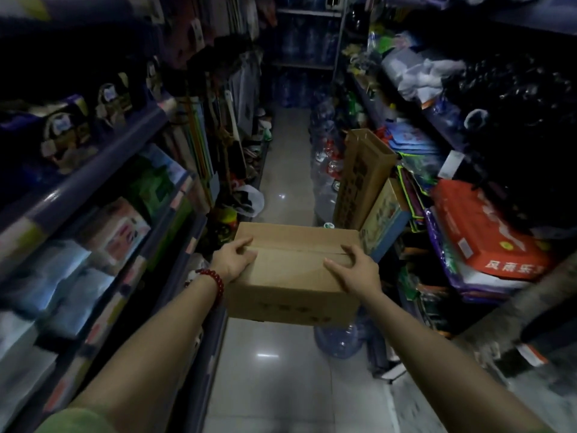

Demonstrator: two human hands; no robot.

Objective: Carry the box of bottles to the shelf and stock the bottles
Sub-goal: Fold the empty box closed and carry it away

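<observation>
fingers (242, 245) of the left hand (232, 260) and right hand (356, 270) curl over the closed brown cardboard box (293, 276), held up in the dim shop aisle above the tiled floor (281, 385); carrying looks underway, flaps shut, stocking of bottles apparently not begun

A glossy tiled floor (281, 385) runs down the aisle beneath both hands. Below the right hand, a clear water jug (338, 340) stands on it. Ahead of the left hand, a white plastic bag (253, 200) lies at the foot of the shelving (93, 179).
</observation>
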